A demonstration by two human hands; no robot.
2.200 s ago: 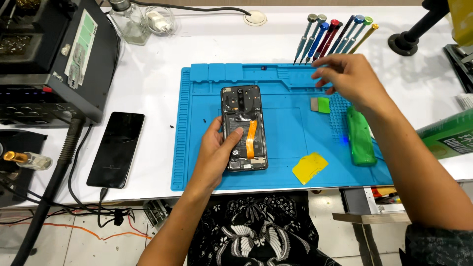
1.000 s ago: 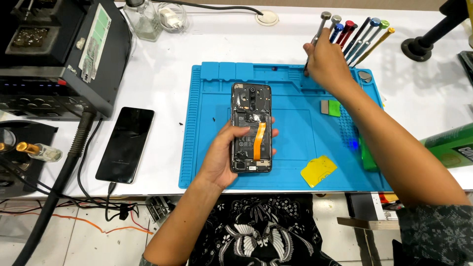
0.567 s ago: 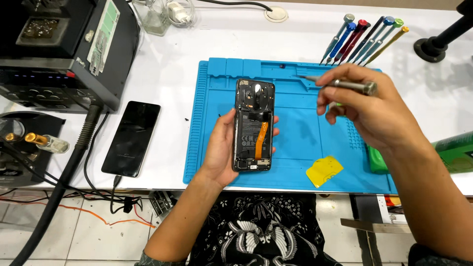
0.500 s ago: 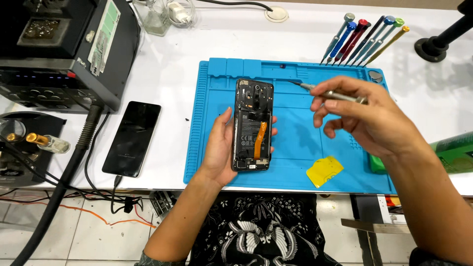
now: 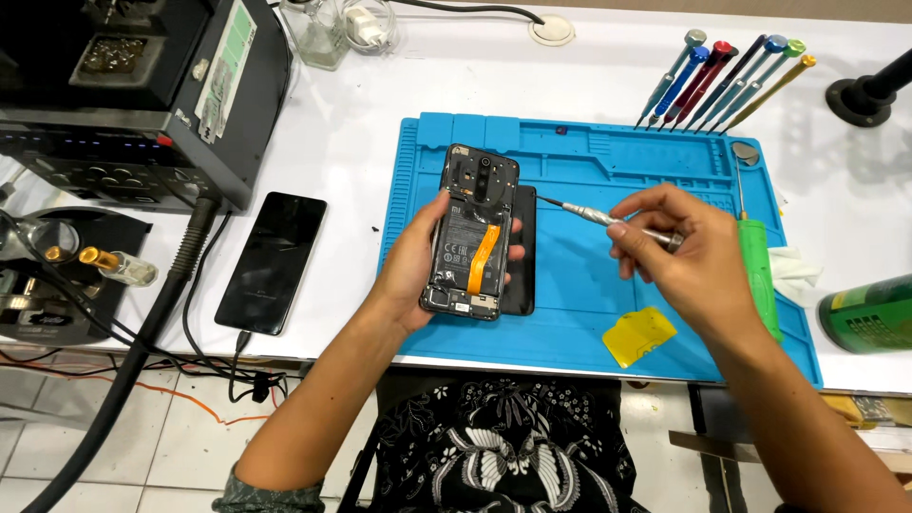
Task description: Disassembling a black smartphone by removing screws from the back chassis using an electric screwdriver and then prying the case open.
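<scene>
Two hands share the one head view we have, both over the blue repair mat (image 5: 589, 323). Our left hand (image 5: 418, 261) is wrapped around the opened smartphone (image 5: 472, 233), thumb on its near-side edge and fingertips curled over the far edge, so it is clamped on the phone and lifts it slightly off the mat. The phone lies near the mat's left half, back cover off, battery and an orange flex cable (image 5: 483, 258) facing up, camera end pointing away from us. Its long axis runs almost straight away from us, tilted a little to the right. A dark flat panel (image 5: 521, 275) lies on the mat just beside and partly under the phone.

Our right hand (image 5: 679, 252) is closed on a silver precision screwdriver (image 5: 594, 216), pinched between thumb and fingers. The shaft lies nearly crosswise to the phone's long axis, its tip pointing left toward the phone's upper right edge, near it but apart.

Beyond the mat's far right corner lies a row of coloured screwdrivers (image 5: 722, 81); a yellow plastic pick (image 5: 638, 334) rests on the mat below our right hand.
</scene>
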